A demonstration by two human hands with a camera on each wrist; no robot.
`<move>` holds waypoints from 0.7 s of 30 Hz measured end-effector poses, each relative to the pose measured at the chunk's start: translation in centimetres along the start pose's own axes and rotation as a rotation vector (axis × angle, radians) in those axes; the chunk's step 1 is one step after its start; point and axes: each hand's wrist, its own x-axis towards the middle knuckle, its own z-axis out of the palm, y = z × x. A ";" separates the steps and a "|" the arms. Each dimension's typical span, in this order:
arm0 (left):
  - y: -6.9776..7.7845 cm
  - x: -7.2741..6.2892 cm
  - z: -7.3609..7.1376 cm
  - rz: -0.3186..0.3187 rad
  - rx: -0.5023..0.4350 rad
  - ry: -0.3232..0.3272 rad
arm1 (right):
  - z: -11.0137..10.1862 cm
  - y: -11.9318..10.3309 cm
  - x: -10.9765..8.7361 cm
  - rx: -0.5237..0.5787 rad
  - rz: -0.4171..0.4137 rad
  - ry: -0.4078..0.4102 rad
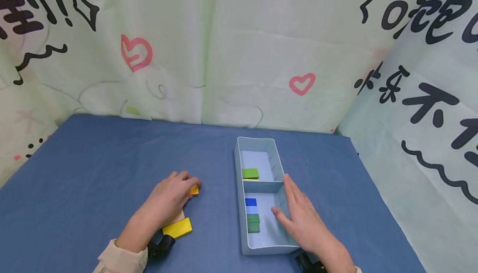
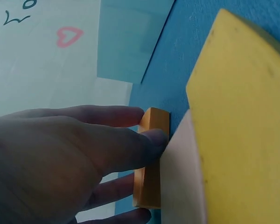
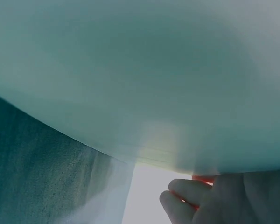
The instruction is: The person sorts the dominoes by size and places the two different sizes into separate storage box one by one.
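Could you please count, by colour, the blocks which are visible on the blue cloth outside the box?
Orange block: 1
Yellow block: 1
Pale block: 1
Total visible: 3

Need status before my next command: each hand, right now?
Left hand: holding the orange block.
Right hand: open, at the right side of the box.
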 end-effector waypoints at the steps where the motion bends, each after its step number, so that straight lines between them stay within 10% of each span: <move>1: 0.0 0.1 0.0 -0.004 -0.003 -0.002 | 0.0 0.0 0.0 -0.008 -0.003 0.008; 21: 0.0 -0.2 0.2 -0.050 -0.032 -0.013 | -0.8 -0.2 -0.4 -0.126 -0.056 0.068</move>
